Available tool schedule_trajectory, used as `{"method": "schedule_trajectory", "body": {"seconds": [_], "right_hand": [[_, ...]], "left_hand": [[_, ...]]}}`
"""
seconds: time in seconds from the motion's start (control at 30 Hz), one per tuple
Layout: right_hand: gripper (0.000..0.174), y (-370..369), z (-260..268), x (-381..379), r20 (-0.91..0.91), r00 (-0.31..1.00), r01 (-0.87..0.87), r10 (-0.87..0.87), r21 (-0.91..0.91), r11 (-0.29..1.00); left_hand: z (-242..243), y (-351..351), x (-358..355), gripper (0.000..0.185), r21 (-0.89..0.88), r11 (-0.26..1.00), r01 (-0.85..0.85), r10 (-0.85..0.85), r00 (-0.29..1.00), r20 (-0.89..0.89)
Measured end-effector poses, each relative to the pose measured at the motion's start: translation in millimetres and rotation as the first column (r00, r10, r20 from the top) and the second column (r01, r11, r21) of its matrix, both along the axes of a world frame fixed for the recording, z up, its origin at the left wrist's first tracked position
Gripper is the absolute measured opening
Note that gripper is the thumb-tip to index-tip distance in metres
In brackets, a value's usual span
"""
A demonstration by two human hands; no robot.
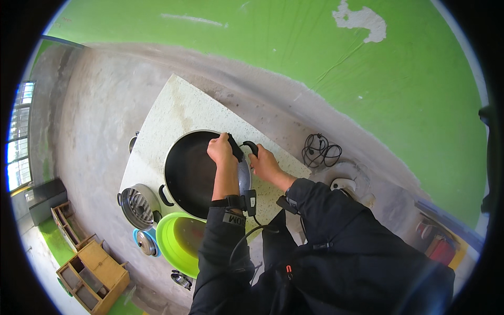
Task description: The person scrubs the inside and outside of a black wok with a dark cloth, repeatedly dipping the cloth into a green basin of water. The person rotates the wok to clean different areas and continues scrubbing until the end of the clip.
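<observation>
A large two-handled wok (191, 169) with a black inside sits tilted on a speckled pale tabletop (157, 114). My right hand (265, 163) grips the black loop handle (251, 147) at the wok's right rim. My left hand (221, 150) holds a black cloth (235, 147) against the wok's upper right rim and outer side. The wok's other handle (165, 195) points to the lower left, free of any hand. Left of the wok stands a steel steamer pot (139, 206) with a slotted insert. A lime green basin (173, 240) with liquid in it lies below the wok, partly behind my left sleeve.
A blue container with a metal lid (146, 243) and another metal lid (181, 279) are beyond the basin. Coiled black cable (321, 151) lies on the floor near the green wall (275, 35). Wooden cabinets (94, 271) stand at the lower left. Cords hang from my wrists.
</observation>
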State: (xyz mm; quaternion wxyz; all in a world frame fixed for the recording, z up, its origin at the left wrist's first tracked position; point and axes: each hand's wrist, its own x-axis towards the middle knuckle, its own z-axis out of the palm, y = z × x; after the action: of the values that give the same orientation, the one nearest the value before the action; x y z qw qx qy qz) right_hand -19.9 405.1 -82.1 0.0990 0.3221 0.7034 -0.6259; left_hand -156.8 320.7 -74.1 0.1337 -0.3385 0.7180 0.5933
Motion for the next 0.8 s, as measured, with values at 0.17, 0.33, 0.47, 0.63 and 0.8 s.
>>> {"method": "schedule_trajectory", "body": {"seconds": [0.17,0.33,0.47,0.63,0.8], "right_hand": [[0.02,-3,-5,1,-0.008,1.0,0.025,-0.025,0.021,0.999],[0.021,-5,-17,1,-0.034,0.999,-0.022,0.027,0.145,0.989],[0.021,-4,-14,1,-0.008,1.0,-0.007,0.008,0.047,0.999],[0.02,-4,-4,6,-0.018,0.999,0.032,-0.033,-0.012,0.999],[0.02,-7,-9,5,-0.025,1.0,-0.014,0.018,0.154,0.988]], "left_hand": [[3,3,12,0.019,0.055,0.998,0.011,-0.013,0.999,0.039],[6,1,37,0.017,-0.038,0.996,0.077,-0.076,0.997,0.021],[3,-1,8,0.015,0.048,0.999,0.0,0.003,0.999,-0.053],[0,-2,-9,0.016,0.042,0.999,0.003,-0.006,0.999,0.05],[5,-1,35,0.019,-0.028,0.986,0.166,-0.164,0.984,0.076]]}}
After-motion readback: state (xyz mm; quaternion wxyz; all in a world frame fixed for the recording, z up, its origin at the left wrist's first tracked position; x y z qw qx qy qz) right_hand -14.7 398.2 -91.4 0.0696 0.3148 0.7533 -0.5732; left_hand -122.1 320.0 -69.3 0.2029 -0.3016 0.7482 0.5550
